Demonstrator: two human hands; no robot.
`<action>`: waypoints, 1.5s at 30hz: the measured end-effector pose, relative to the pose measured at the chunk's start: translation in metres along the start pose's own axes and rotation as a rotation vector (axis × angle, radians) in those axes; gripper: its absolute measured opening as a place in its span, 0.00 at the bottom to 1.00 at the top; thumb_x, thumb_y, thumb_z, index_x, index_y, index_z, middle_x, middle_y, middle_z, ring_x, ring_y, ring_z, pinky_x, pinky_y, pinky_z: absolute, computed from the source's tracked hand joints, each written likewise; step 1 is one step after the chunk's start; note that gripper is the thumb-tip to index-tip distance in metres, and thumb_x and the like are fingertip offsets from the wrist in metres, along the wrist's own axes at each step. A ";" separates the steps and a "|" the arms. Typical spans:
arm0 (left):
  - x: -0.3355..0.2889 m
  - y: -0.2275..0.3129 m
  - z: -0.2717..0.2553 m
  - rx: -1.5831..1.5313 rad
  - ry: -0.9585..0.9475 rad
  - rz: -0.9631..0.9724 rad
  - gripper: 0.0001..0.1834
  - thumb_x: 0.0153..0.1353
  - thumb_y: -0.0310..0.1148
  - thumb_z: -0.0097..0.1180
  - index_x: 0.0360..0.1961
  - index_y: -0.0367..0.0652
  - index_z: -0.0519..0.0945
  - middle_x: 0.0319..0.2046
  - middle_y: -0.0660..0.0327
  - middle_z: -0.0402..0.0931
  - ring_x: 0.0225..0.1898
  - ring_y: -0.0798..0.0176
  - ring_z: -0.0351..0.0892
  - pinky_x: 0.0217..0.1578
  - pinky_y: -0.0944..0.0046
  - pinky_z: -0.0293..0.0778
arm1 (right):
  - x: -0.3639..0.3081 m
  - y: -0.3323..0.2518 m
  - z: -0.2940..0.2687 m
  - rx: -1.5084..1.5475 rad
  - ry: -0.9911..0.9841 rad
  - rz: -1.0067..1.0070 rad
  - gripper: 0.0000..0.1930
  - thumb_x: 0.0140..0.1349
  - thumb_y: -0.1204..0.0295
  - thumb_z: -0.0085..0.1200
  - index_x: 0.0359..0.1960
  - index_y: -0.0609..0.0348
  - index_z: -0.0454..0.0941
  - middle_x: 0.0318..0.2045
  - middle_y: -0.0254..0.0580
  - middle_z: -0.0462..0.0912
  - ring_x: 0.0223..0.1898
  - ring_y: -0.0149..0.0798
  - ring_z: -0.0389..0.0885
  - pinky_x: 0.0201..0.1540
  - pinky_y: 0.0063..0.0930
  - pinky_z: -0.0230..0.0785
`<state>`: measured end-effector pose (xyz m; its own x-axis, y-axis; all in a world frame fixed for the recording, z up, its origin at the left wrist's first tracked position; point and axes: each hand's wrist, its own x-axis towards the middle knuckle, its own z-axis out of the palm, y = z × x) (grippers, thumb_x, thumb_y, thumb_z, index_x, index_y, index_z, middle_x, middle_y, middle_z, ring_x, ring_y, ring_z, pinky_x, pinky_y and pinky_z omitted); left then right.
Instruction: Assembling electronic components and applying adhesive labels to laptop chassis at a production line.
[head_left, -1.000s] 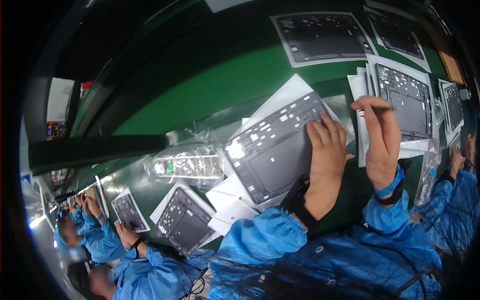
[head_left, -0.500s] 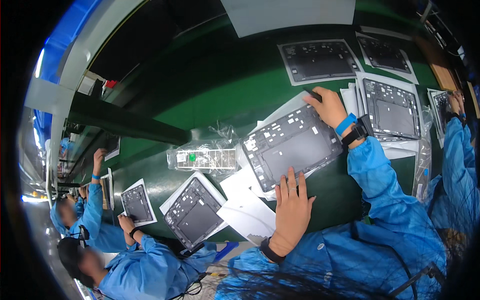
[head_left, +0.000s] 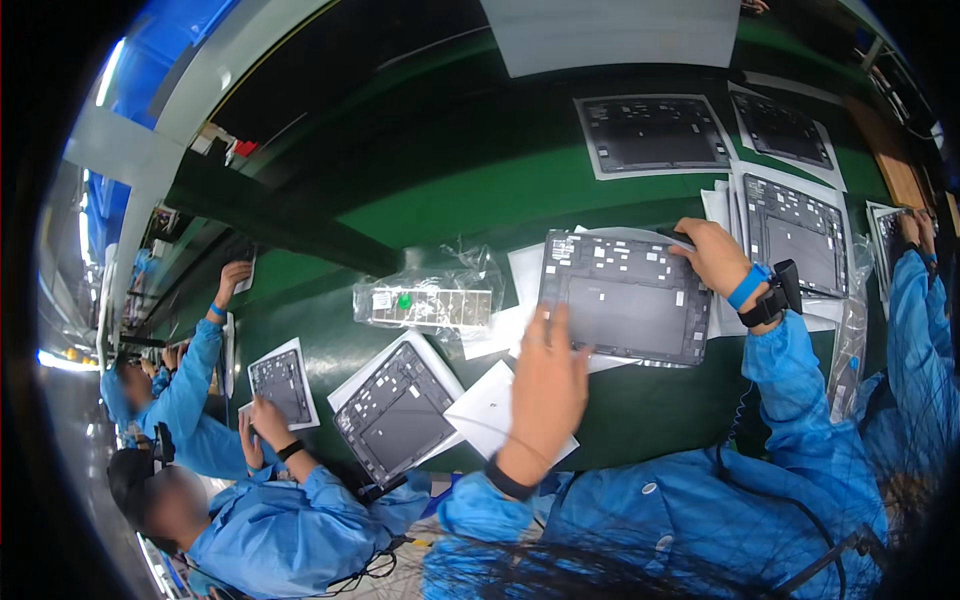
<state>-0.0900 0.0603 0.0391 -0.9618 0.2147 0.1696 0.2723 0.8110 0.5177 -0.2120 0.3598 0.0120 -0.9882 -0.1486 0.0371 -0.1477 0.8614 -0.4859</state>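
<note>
A dark grey tablet back cover dotted with small white patches lies turned nearly square to me, with white sheets beneath and beside it. My right hand, with a blue band and a black strap at the wrist, pinches its upper right corner. Over the cover's lower left edge is my left hand, fingers stretched out and smeared by motion; whether they touch the cover I cannot tell. Left of the cover sits a clear plastic bag around a pale strip with a green dot.
More back covers lie at the far side, on a stack at right and at left. A dark post crosses the green table. Co-workers handle covers at the left and far right.
The cover has turned level and shifted right. My right hand has moved right and down along with it. My left hand has slid left; the dark stick seen by my right fingers no longer shows clearly.
</note>
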 end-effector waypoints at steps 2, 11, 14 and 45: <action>0.002 -0.034 -0.007 -0.128 -0.008 -0.147 0.35 0.73 0.39 0.60 0.72 0.27 0.63 0.66 0.32 0.67 0.64 0.29 0.71 0.63 0.44 0.72 | -0.003 -0.013 -0.016 0.005 -0.024 0.002 0.13 0.63 0.74 0.66 0.45 0.67 0.80 0.42 0.63 0.86 0.46 0.67 0.84 0.48 0.48 0.76; 0.018 -0.042 -0.033 -0.494 -0.033 -0.262 0.36 0.76 0.44 0.58 0.71 0.26 0.63 0.58 0.38 0.77 0.59 0.42 0.78 0.60 0.51 0.74 | -0.034 -0.033 -0.090 0.346 0.169 -0.091 0.09 0.65 0.77 0.64 0.42 0.67 0.78 0.35 0.58 0.85 0.43 0.52 0.88 0.47 0.38 0.76; 0.065 -0.030 -0.055 -0.851 -0.264 -0.393 0.18 0.79 0.43 0.55 0.54 0.36 0.78 0.38 0.69 0.79 0.39 0.76 0.71 0.41 0.71 0.70 | -0.018 -0.036 -0.110 0.161 0.192 -0.096 0.12 0.66 0.72 0.66 0.42 0.67 0.78 0.32 0.54 0.83 0.37 0.47 0.85 0.43 0.37 0.73; 0.300 -0.059 0.117 0.044 -0.008 -0.308 0.31 0.65 0.48 0.65 0.55 0.27 0.81 0.50 0.35 0.83 0.55 0.39 0.85 0.60 0.47 0.76 | 0.176 0.103 -0.029 -0.317 0.047 0.469 0.15 0.63 0.62 0.65 0.42 0.61 0.89 0.43 0.59 0.89 0.50 0.61 0.88 0.53 0.52 0.81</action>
<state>-0.3973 0.1400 -0.0385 -0.9992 -0.0407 0.0042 -0.0329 0.8615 0.5067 -0.4019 0.4362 -0.0057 -0.9506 0.3007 -0.0767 0.3097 0.9348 -0.1739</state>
